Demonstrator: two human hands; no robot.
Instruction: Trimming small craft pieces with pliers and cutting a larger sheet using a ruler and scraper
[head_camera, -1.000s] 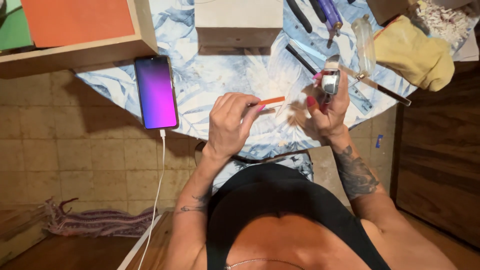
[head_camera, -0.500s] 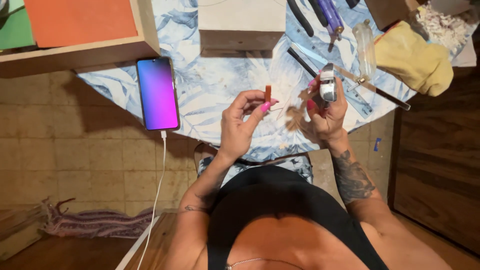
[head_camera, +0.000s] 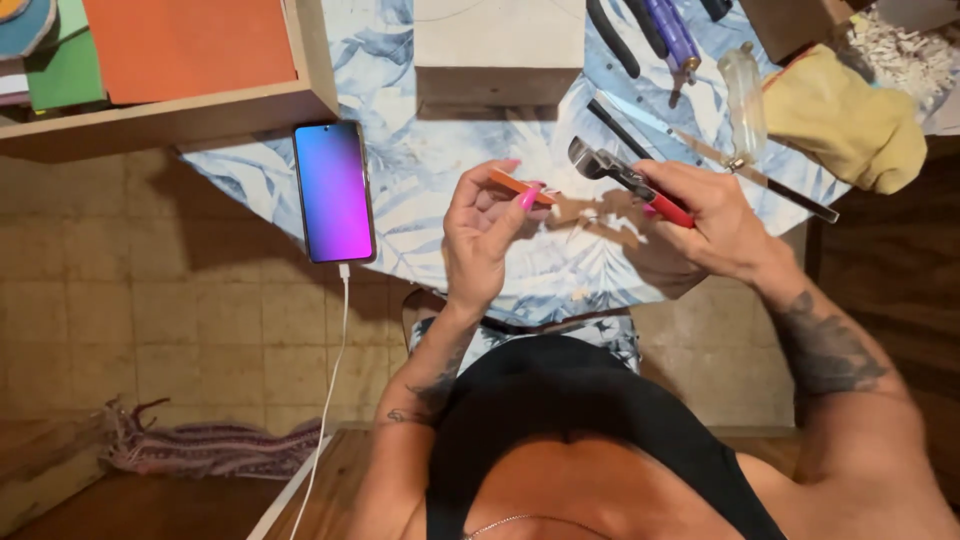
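Orange strip (head_camera: 522, 186) pinched in left hand (head_camera: 482, 235), right hand (head_camera: 705, 225) beside.

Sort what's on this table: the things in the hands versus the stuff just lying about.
In hand:
- small orange piece, left hand
- red-handled pliers, right hand

Lying about:
- phone on its cable
- yellow cloth
- purple pen
- black pliers
- cardboard box

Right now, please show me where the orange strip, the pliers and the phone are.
orange strip (head_camera: 512, 184): head view, on its middle, just left of the left hand's fingertips.
pliers (head_camera: 612, 166): head view, on the metal head above the red handle.
phone (head_camera: 334, 192): head view, middle of the lit screen.
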